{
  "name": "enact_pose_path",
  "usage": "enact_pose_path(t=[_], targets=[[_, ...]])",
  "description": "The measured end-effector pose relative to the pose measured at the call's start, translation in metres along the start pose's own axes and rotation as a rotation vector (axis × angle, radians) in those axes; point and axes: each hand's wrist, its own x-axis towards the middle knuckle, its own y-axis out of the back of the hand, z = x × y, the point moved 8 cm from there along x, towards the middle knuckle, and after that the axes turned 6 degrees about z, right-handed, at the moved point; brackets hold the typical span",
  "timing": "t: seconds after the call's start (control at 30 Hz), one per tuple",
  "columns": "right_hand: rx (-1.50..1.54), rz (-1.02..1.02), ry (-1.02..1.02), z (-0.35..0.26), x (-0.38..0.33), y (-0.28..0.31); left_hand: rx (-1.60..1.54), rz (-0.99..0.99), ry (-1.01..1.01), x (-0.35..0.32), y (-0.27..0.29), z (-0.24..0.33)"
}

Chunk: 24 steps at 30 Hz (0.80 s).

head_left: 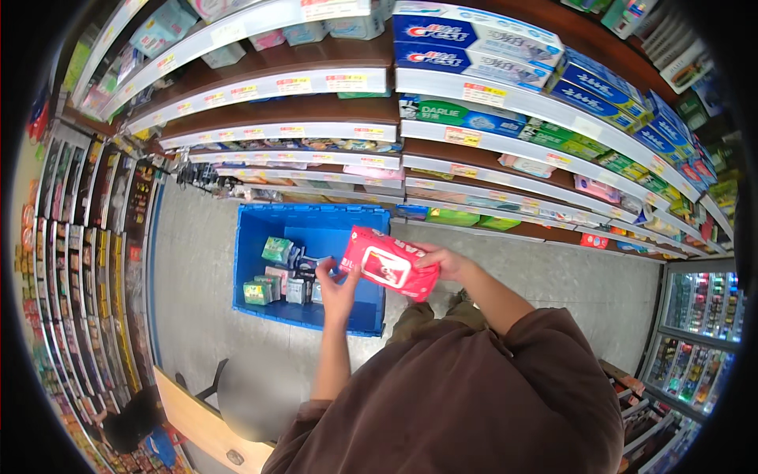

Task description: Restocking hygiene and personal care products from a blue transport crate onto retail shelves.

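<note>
A bright pinkish-red pack of wet wipes (362,245) with a white-framed lid is held up over the right side of a blue crate (316,210). My right hand (447,264) grips the pack's right end, its fingers partly behind it. By the lower left corner my left hand (338,289) has thumb and fingers apart; the thumb tip is at the pack's edge, and I cannot tell if it touches. Inside the crate lie several small packs, among them a green pack (277,250), a green-and-white pack (257,293) and a pale grey pack (296,291).
Ahead, shelves hold blue toothpaste boxes (474,49), green toothpaste boxes (466,115) and soft packs (162,31). Left are more stocked shelves (87,276); right, a drinks fridge (695,332). A light wooden tabletop (197,423), a blurred round shape (260,395) and a dark-clothed person (134,419) are lower left.
</note>
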Motion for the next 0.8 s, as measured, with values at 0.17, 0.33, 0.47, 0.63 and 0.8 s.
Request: enact_pose_path(t=[0.17, 0.33, 0.47, 0.63, 0.8], targets=[[-0.208, -0.009, 0.028, -0.057, -0.055, 0.009, -0.223, -0.793, 0.168, 0.010, -0.093, 0.040], [0.012, 0.402, 0.242, -0.091, -0.084, 0.051, -0.254, -0.819, 0.234, 0.027, -0.167, 0.057], [-0.156, 0.660, 0.491, -0.127, -0.102, 0.058, -0.096, -0.719, 0.199, 0.071, -0.221, 0.061], [-0.659, 0.977, 0.751, -0.210, -0.091, 0.082, -0.039, -0.647, -0.133, 0.112, -0.263, 0.118], [-1.029, 1.128, 1.020, -0.259, -0.079, 0.087, 0.281, -0.609, -0.390, 0.147, -0.294, 0.131]])
